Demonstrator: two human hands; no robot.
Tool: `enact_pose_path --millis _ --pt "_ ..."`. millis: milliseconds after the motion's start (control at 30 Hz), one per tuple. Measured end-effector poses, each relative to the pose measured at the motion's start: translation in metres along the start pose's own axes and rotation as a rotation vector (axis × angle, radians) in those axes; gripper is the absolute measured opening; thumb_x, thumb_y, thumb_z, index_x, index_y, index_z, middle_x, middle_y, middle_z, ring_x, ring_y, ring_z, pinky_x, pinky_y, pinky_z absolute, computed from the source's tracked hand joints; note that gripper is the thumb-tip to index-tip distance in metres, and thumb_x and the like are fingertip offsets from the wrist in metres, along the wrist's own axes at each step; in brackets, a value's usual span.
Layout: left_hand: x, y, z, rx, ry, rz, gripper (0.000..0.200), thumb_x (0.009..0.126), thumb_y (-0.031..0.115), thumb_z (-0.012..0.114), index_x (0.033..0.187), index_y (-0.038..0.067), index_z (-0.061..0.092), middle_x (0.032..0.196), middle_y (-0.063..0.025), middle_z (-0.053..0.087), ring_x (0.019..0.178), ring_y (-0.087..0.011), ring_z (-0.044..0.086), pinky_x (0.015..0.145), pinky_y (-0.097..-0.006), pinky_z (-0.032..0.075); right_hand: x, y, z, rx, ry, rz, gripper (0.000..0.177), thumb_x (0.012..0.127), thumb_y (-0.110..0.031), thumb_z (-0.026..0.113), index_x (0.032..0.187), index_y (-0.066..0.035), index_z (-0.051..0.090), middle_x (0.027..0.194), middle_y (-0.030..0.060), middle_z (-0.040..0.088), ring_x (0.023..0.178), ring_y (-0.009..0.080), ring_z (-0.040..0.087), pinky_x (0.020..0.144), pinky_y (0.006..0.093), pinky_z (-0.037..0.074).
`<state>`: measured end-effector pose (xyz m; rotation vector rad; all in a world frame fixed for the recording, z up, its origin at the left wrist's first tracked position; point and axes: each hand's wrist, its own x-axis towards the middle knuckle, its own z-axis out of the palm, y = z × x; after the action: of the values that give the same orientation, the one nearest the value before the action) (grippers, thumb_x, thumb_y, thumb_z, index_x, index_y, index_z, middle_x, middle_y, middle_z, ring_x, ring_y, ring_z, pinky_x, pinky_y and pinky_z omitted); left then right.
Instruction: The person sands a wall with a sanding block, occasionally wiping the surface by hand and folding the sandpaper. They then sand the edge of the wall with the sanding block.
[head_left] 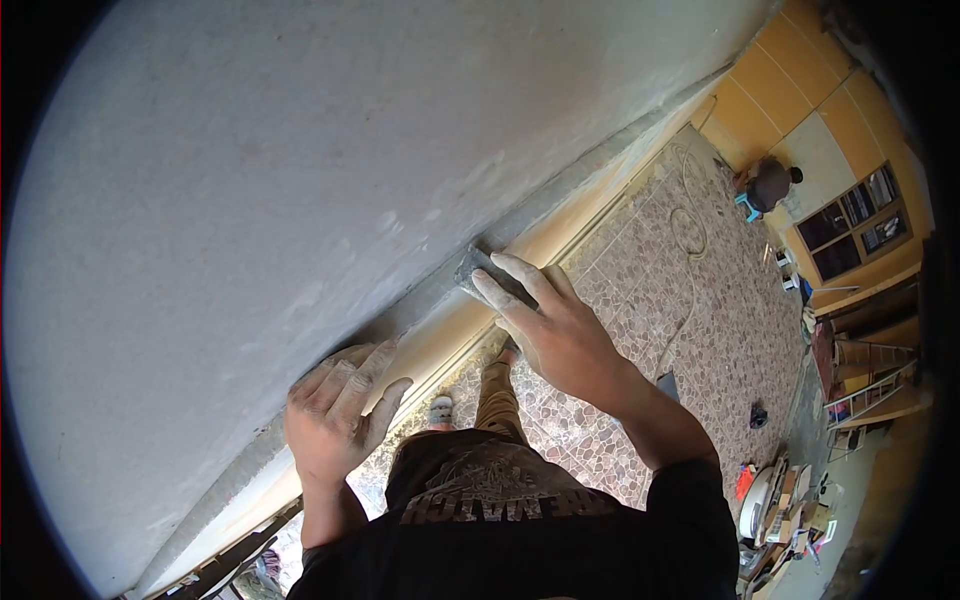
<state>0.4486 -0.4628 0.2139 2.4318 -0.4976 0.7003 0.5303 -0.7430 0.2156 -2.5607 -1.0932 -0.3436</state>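
Observation:
My right hand (555, 325) grips a small dark grey block (487, 272), its fingers laid over the block's face. The block touches the grey strip (590, 160) that runs along the lower edge of the large pale wall surface (260, 170). Further left, my left hand (340, 405) rests on the same edge with its fingers apart and nothing visible in it. Pale dust coats the fingers of both hands.
Far below lies the patterned stone floor (640, 290), with a coiled hose (688, 232) on it. A person (770, 187) sits on a blue stool at the upper right. A ladder (872, 390) and piled boxes (785, 505) stand on the right.

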Motion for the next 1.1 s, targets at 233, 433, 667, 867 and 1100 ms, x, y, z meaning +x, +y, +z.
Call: enact_pose_path --millis 233,433,667,867,1100 --pt "-0.001 0.0 0.0 0.058 0.02 0.018 0.036 0.079 0.016 0.088 0.112 0.007 0.078 0.096 -0.0076 0.078 0.084 -0.024 0.076 0.069 -0.0337 0.061 0.01 0.097 -0.014 -0.407 0.075 0.346 0.047 0.106 -0.023 0.059 0.152 -0.012 0.054 0.151 0.0102 0.055 0.116 0.0292 0.061 0.086 0.0389 0.061" --pt "-0.005 -0.002 0.003 0.076 0.027 -0.015 0.042 0.073 0.01 0.091 0.112 0.004 0.077 0.102 -0.0107 0.079 0.085 -0.0274 0.075 0.076 -0.0357 0.06 0.004 0.03 0.012 -0.273 0.099 0.105 0.047 0.099 -0.025 0.07 0.145 -0.013 0.062 0.143 0.0097 0.061 0.108 0.0298 0.062 0.076 0.0352 0.062" --pt "-0.001 0.0 0.002 0.139 0.027 0.011 0.038 0.075 0.015 0.092 0.11 0.007 0.077 0.095 -0.0069 0.079 0.081 -0.0225 0.075 0.068 -0.0332 0.06 0.01 0.101 -0.004 -0.363 0.141 0.286 0.042 0.103 -0.025 0.065 0.144 -0.015 0.063 0.141 0.0094 0.063 0.105 0.0282 0.064 0.08 0.0374 0.062" --pt "0.01 0.003 0.015 0.022 -0.013 0.033 0.036 0.076 0.014 0.091 0.108 0.008 0.078 0.099 -0.0069 0.078 0.086 -0.0251 0.076 0.075 -0.0351 0.061 0.001 0.049 0.016 -0.171 0.133 0.158 0.042 0.103 -0.025 0.065 0.143 -0.014 0.064 0.141 0.01 0.063 0.104 0.0269 0.063 0.079 0.0376 0.062" --pt "0.06 0.014 0.061 -0.081 -0.134 0.178 0.033 0.08 0.02 0.089 0.108 0.008 0.077 0.104 -0.0067 0.078 0.096 -0.0276 0.077 0.086 -0.0397 0.063 0.014 0.089 0.01 -0.283 0.129 0.281 0.04 0.102 -0.024 0.066 0.14 -0.012 0.067 0.14 0.0106 0.064 0.106 0.0269 0.064 0.08 0.0376 0.061"
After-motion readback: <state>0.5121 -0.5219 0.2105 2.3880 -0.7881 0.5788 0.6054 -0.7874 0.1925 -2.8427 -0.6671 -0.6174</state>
